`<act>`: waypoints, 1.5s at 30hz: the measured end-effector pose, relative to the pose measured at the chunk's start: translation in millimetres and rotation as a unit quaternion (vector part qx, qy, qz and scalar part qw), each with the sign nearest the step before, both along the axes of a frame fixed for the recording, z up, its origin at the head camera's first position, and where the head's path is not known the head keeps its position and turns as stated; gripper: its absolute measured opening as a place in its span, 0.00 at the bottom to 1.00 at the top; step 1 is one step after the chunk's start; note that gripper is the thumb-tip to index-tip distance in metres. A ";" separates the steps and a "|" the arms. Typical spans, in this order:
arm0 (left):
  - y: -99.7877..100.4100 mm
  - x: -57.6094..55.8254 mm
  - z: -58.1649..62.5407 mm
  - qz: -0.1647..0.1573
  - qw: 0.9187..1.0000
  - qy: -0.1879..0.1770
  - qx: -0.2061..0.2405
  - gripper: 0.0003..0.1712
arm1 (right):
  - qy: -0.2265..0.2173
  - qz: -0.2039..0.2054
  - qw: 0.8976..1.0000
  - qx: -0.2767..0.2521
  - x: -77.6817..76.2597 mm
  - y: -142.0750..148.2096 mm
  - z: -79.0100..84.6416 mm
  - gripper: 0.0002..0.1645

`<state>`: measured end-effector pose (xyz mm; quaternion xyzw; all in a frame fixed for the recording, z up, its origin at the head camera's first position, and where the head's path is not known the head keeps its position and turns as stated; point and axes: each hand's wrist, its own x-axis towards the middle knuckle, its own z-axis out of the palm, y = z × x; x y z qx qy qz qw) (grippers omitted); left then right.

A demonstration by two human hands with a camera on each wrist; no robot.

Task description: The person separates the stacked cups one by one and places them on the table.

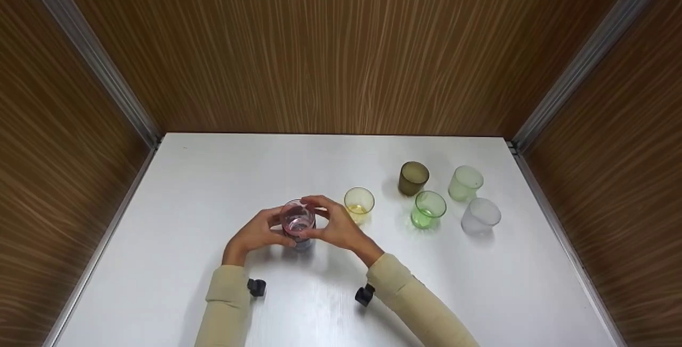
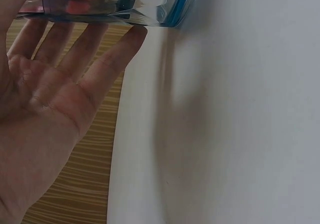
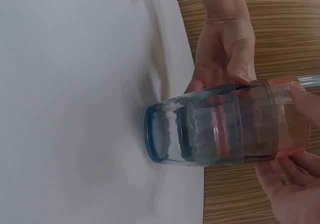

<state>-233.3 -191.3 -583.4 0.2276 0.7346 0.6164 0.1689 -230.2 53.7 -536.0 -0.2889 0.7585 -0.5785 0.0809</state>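
Between my two hands stands a stack of nested glasses. A blue glass point(image 3: 195, 126) forms the bottom and a pink glass point(image 1: 296, 220) the top, with a darker band point(image 3: 257, 119) between them that may be another glass. My left hand point(image 1: 261, 232) holds the stack from the left, its thumb and fingers curved round the side; in the left wrist view its fingertips touch the glass. My right hand point(image 1: 338, 225) grips the pink upper part near the rim, thumb in front and fingers behind. Whether the blue base touches the table cannot be told.
A yellow glass point(image 1: 359, 201) stands just beyond my right hand. Farther right are a brown glass point(image 1: 413, 179), a green glass point(image 1: 427, 211), a pale green frosted glass point(image 1: 465, 184) and a white frosted glass point(image 1: 480, 216). Wood-grain panels point(image 1: 341, 48) wall the white table point(image 1: 229, 166).
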 end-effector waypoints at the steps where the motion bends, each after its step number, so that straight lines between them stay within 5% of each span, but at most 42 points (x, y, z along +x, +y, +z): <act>1: -0.2 0.1 -0.1 0.000 1.000 0.001 0.000 0.43 | -0.003 0.001 1.000 -0.004 0.1 -0.1 0.1 0.42; 40: 0.7 0.4 0.2 0.011 1.000 0.003 -0.017 0.40 | 0.029 -0.010 1.000 -0.001 1.6 -0.7 -0.5 0.39; 45: 1.7 -0.7 0.0 0.011 1.000 0.005 -0.022 0.38 | 0.007 -0.009 1.000 -0.012 0.5 2.0 1.7 0.40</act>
